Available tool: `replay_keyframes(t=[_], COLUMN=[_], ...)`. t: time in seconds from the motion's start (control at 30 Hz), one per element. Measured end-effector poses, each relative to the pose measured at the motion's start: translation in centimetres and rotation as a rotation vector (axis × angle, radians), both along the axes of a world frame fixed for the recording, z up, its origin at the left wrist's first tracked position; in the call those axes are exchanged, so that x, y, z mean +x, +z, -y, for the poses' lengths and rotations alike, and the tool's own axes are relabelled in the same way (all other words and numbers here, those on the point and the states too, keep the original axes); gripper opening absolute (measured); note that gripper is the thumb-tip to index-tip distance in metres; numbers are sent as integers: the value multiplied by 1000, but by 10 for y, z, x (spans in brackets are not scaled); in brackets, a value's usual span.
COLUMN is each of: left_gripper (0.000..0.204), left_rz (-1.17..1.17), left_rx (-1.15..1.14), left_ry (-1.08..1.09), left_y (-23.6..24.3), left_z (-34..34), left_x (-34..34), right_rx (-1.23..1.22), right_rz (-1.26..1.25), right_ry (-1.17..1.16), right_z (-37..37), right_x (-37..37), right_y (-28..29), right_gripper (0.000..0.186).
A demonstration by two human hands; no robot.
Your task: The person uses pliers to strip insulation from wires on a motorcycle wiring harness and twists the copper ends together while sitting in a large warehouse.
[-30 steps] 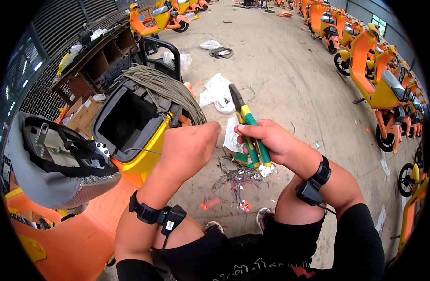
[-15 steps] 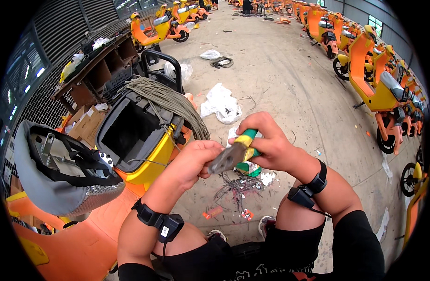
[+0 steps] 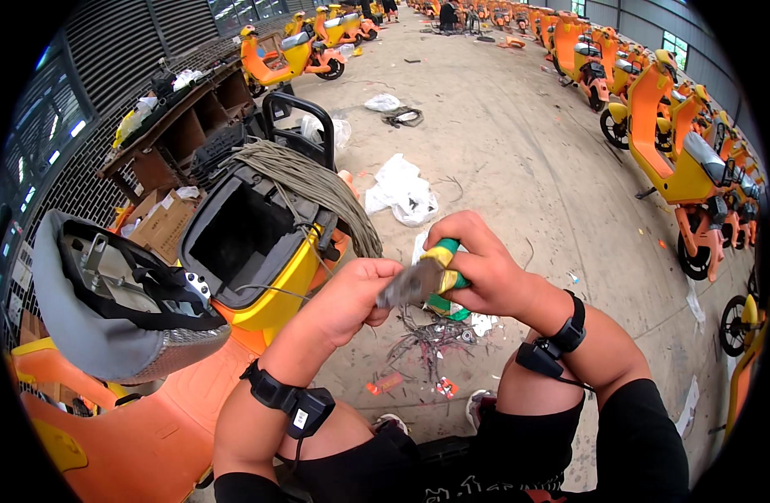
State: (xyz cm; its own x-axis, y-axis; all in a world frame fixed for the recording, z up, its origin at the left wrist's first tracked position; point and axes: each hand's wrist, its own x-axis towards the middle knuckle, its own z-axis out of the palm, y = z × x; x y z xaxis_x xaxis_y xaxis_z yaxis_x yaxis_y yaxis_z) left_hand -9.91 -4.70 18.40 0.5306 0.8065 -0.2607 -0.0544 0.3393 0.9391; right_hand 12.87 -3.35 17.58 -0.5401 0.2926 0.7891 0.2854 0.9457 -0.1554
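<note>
My right hand [image 3: 490, 264] is wrapped round the green and yellow handles of a pair of pliers [image 3: 412, 283], whose blurred metal jaws point left. The fingertips of my left hand [image 3: 351, 293] are pinched together right beside those jaws. What lies between them is too small or hidden to make out. A thin grey wire [image 3: 272, 289] runs across the yellow rim of a scooter's under-seat box [image 3: 272, 312] toward my left wrist. Over the box's far right edge hangs a thick bundle of grey-green cables [image 3: 318, 180]. The scooter's grey seat [image 3: 87, 327] is tipped up at the left.
Wire scraps [image 3: 431, 339] litter the floor below my hands, with a green packet [image 3: 446, 308] among them. A white plastic bag [image 3: 398, 189] lies farther off. Orange and yellow scooters [image 3: 666, 163] line the right side. A cardboard box [image 3: 163, 226] stands beyond the seat.
The pliers have turned a little, their jaws now more level and closer to my left fingertips. The scene has shifted slightly as my head moved.
</note>
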Motion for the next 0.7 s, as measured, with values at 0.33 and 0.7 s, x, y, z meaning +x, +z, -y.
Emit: replay_keyframes(t=[0.33,0.7], left_gripper=[5,7], left_rz=[-724,-858], left_rx=[1489,1673], left_ry=[258,206], left_y=[-7,0], left_z=[7,4], left_x=[9,1], right_rx=[-1521,-1963], right_rz=[-425,-600], right_ry=[5,151], right_z=[6,-2], right_x=[-15,-4], right_y=[-16,-17], right_gripper=[28,23])
